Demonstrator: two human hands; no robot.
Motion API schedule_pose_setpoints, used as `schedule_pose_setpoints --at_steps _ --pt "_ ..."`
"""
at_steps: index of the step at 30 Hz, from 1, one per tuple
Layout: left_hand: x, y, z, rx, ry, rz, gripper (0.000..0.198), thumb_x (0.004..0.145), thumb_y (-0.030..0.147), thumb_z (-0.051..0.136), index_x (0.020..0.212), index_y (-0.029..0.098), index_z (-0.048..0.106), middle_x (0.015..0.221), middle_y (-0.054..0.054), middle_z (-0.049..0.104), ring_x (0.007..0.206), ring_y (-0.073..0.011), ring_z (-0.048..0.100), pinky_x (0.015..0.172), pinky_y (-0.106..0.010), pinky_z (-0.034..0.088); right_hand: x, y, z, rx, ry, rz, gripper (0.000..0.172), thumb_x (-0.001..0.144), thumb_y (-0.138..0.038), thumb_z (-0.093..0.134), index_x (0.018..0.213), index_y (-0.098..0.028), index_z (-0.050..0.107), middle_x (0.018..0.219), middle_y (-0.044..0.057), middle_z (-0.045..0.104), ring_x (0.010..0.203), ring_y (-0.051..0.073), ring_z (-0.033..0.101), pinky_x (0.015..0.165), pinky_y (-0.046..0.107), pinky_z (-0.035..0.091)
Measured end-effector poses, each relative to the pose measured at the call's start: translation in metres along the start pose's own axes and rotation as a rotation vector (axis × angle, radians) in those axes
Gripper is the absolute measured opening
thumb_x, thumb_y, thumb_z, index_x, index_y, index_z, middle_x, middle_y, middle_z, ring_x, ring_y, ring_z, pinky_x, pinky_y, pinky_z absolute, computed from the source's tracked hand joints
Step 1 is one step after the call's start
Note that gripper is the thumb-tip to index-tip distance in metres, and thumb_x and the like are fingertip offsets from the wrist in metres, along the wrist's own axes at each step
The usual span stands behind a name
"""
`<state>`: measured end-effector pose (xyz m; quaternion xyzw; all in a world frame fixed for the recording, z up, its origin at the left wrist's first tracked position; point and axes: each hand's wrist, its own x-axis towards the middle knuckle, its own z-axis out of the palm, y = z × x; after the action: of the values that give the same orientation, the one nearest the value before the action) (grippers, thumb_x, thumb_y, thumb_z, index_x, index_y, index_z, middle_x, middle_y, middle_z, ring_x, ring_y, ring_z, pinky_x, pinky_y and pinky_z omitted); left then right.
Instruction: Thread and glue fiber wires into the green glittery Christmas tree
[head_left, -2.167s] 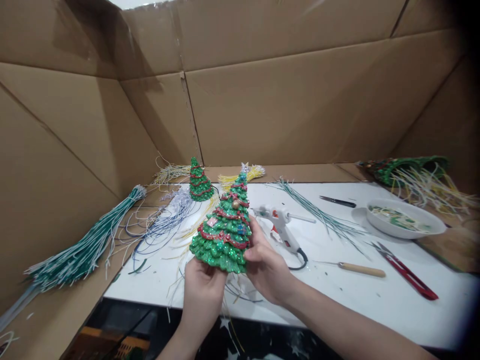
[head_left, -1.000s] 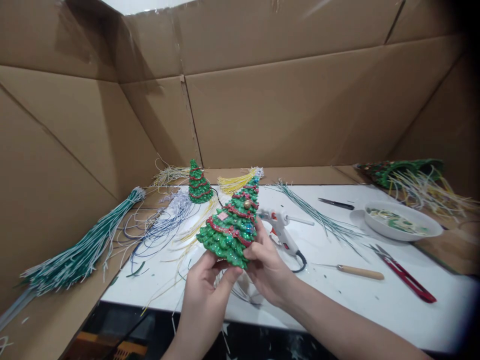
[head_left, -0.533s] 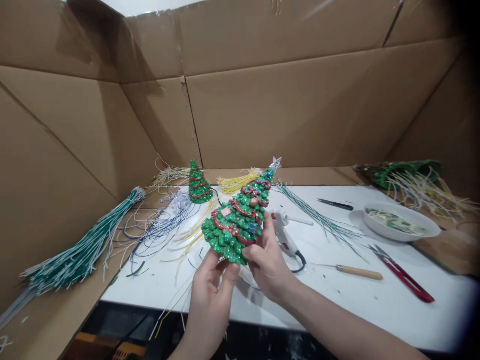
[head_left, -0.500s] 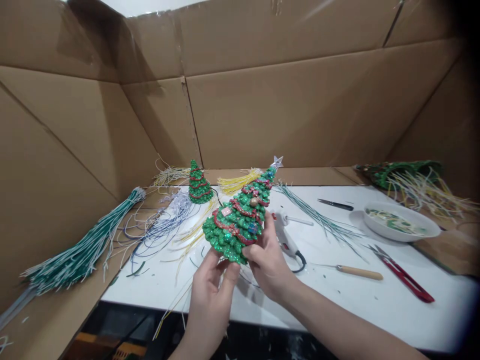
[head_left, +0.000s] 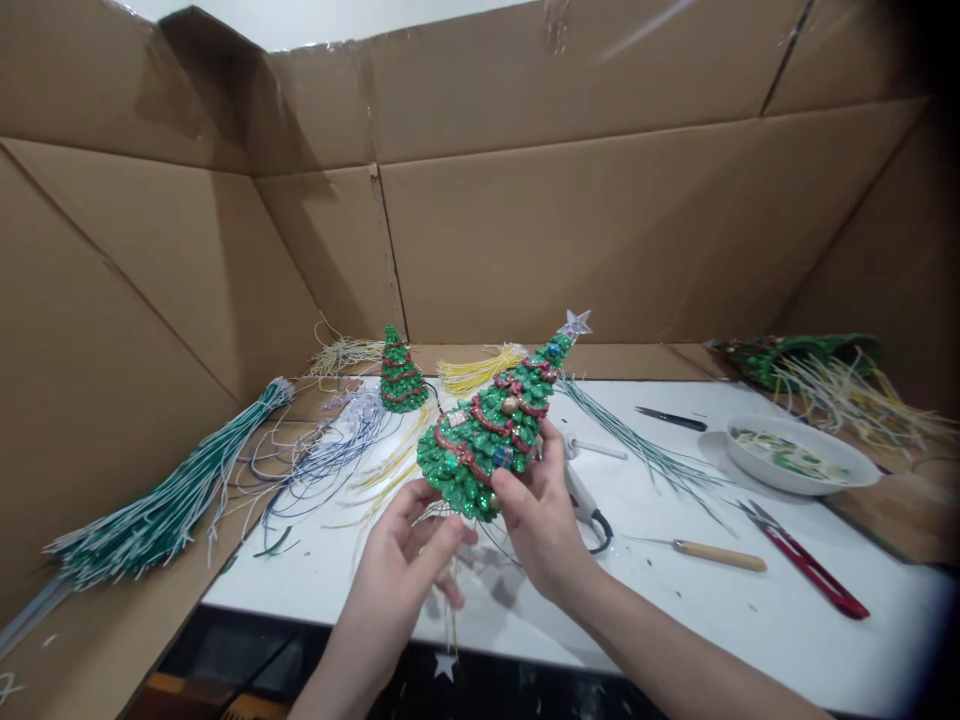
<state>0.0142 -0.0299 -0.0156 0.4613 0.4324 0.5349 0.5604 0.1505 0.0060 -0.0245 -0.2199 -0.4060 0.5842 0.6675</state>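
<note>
A white worktop (head_left: 675,630) runs below the hands, and above its front half hangs the decorated tree (head_left: 491,435), tilted with its tip toward the back edge. The right hand (head_left: 546,525) has its fingers clenched on the tree's side; the left hand (head_left: 401,555) curls beneath the base (whether its fingers grip anything, I cannot tell). A white bowl (head_left: 757,472) sits at the right edge, a smaller tree (head_left: 403,387) near the back left corner.

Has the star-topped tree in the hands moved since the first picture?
Yes, rightward: against the small tree behind it, the held tree sits farther right and leans more that way.
</note>
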Motion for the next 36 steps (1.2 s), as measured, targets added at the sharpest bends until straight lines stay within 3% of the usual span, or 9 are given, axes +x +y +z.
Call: schedule_pose_setpoints --at_steps 3,5,9,13,20,25,31,36 --pt "-0.004 0.013 -0.014 -0.042 -0.048 -0.083 0.045 0.08 0.042 0.07 0.117 0.018 0.062 0.086 -0.008 0.065 0.057 -0.0138 0.06 0.027 -0.014 0.034 0.001 0.0 0.001 -0.017 0.012 0.005 0.063 0.082 -0.033 0.072 0.129 -0.036 0.03 0.141 0.004 0.05 0.132 0.021 0.048 0.11 0.043 0.042" --pt "-0.004 0.018 -0.02 -0.159 -0.013 -0.092 0.035 0.083 0.038 0.067 0.111 0.017 0.066 0.095 -0.009 0.067 0.059 -0.012 0.059 0.03 -0.015 0.037 0.001 -0.001 0.002 -0.012 -0.001 0.016 0.061 0.082 -0.035 0.072 0.128 -0.035 0.032 0.142 0.004 0.05 0.133 0.021 0.048 0.109 0.042 0.043" --pt "0.004 0.019 -0.019 -0.445 -0.019 -0.168 0.022 0.087 0.028 0.063 0.1 0.012 0.072 0.095 -0.01 0.069 0.077 -0.0142 0.064 0.062 -0.022 0.057 0.001 -0.006 0.003 0.026 -0.001 0.085 0.064 0.077 -0.038 0.074 0.128 -0.036 0.035 0.137 0.004 0.054 0.124 0.024 0.055 0.092 0.038 0.054" --pt "0.008 0.018 -0.015 -0.666 -0.031 -0.261 0.02 0.092 0.024 0.056 0.096 0.013 0.072 0.096 -0.01 0.072 0.092 -0.0178 0.068 0.086 -0.031 0.057 0.0 -0.008 0.002 0.051 -0.004 0.143 0.063 0.073 -0.037 0.074 0.126 -0.036 0.039 0.131 0.002 0.059 0.113 0.024 0.062 0.082 0.036 0.055" --pt "0.002 0.013 -0.009 -0.721 -0.009 -0.376 0.024 0.09 0.025 0.06 0.112 0.017 0.069 0.107 -0.009 0.074 0.093 -0.0187 0.071 0.084 -0.03 0.059 -0.001 -0.006 -0.002 0.104 -0.048 0.195 0.08 0.066 -0.028 0.069 0.138 -0.039 0.035 0.121 -0.001 0.065 0.106 0.025 0.064 0.083 0.038 0.054" --pt "0.001 0.012 -0.003 -0.736 0.049 -0.281 0.031 0.089 0.015 0.06 0.12 0.017 0.065 0.103 -0.009 0.075 0.092 -0.0186 0.072 0.083 -0.03 0.06 0.004 -0.002 -0.006 0.035 -0.083 0.175 0.06 0.07 -0.031 0.066 0.128 -0.037 0.051 0.129 -0.002 0.061 0.117 0.025 0.059 0.091 0.038 0.052" --pt "0.005 0.027 -0.01 -0.777 0.273 -0.144 0.031 0.093 0.011 0.049 0.12 0.017 0.065 0.091 -0.007 0.077 0.075 -0.0137 0.072 0.077 -0.028 0.061 0.013 0.0 -0.011 -0.349 -0.236 -0.078 0.041 0.093 -0.037 0.053 0.134 -0.036 0.05 0.146 -0.001 0.048 0.135 0.02 0.043 0.109 0.039 0.037" --pt "0.005 0.043 -0.026 -0.863 0.407 0.024 0.034 0.098 0.019 0.039 0.116 0.021 0.068 0.093 -0.006 0.078 0.08 -0.0149 0.074 0.077 -0.026 0.061 0.038 -0.005 -0.007 -1.286 -0.42 -0.325 0.024 0.095 -0.026 0.05 0.115 -0.025 0.064 0.113 0.007 0.069 0.109 0.023 0.059 0.094 0.04 0.041"
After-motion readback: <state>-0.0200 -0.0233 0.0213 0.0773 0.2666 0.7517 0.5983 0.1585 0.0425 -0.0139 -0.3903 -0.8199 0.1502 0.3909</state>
